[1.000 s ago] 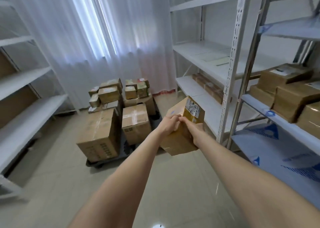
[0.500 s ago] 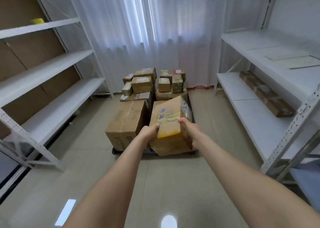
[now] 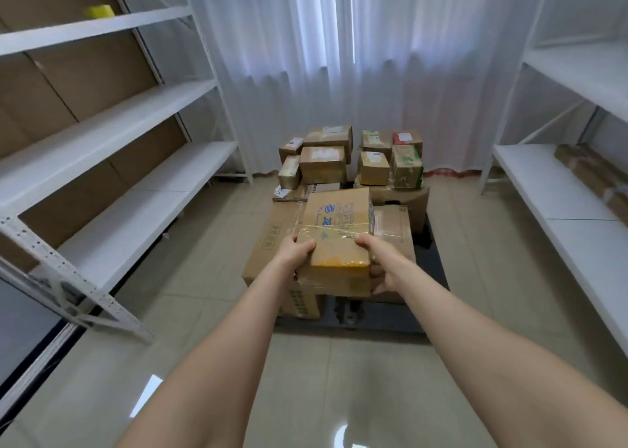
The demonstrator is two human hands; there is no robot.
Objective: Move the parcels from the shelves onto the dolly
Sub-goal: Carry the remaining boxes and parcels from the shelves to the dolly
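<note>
While the left hand (image 3: 299,252) curls round the near left corner of a brown, tape-wrapped cardboard parcel (image 3: 334,240) with blue print on its top, the right hand (image 3: 380,264) grips the near right corner, thumb on top and fingers underneath, so both hands are closed on it. That parcel is held over the near end of the low black flat dolly (image 3: 373,321). It is above a large brown carton (image 3: 272,243) on the dolly's left side and a taped brown carton (image 3: 394,233) on its right side; whether it touches them I cannot tell.

At the dolly's far end lies a heap of small brown cardboard boxes (image 3: 323,162), with a green-printed box (image 3: 406,170) at the far right. Left of the dolly stands a white metal shelving rack (image 3: 102,134) backed with brown board, a small yellow object (image 3: 99,10) on an upper level. Right of the dolly stands another white rack (image 3: 560,192) with a long brown carton (image 3: 594,175) on its lower shelf. Behind the dolly hangs a sheer white curtain (image 3: 339,56).
</note>
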